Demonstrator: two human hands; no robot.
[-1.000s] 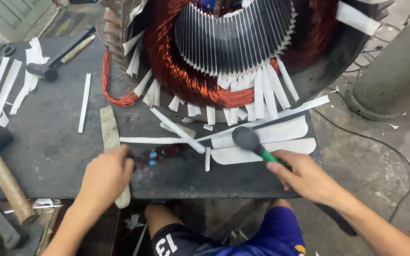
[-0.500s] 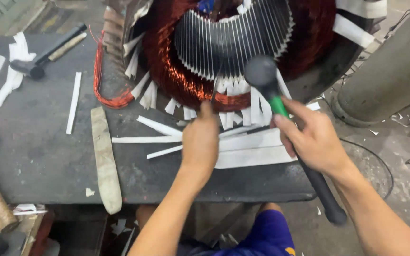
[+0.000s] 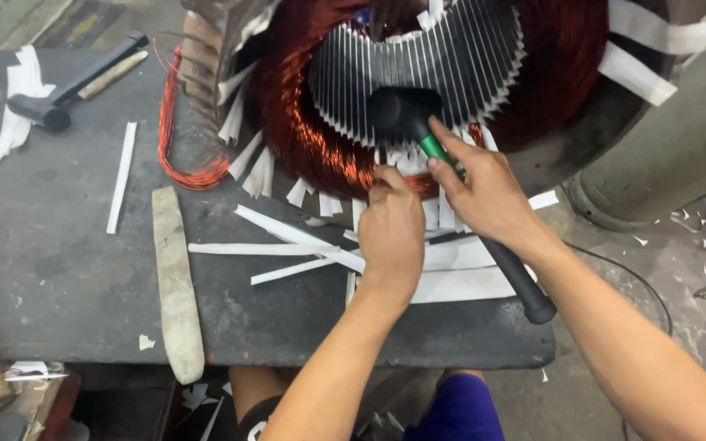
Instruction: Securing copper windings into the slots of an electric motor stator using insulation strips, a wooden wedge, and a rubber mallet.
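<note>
Dark workbench point(image 3: 59, 278) carries paper strips point(image 3: 288, 245) and a wooden stick point(image 3: 175, 286) beside the stator point(image 3: 418, 106). Right hand point(image 3: 488, 196) grasps a rubber mallet point(image 3: 406, 114) against the stator's copper windings point(image 3: 304, 139); left hand point(image 3: 391, 233) pinches something there, hidden.

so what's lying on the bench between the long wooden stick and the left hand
In the head view, a few white paper strips lie fanned on the dark bench between the wooden stick and the left hand, one running under the hand.

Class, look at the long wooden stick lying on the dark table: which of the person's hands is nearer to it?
Left. The left hand is to the right of the wooden stick; the right hand, gripping the mallet, is farther right.
</note>
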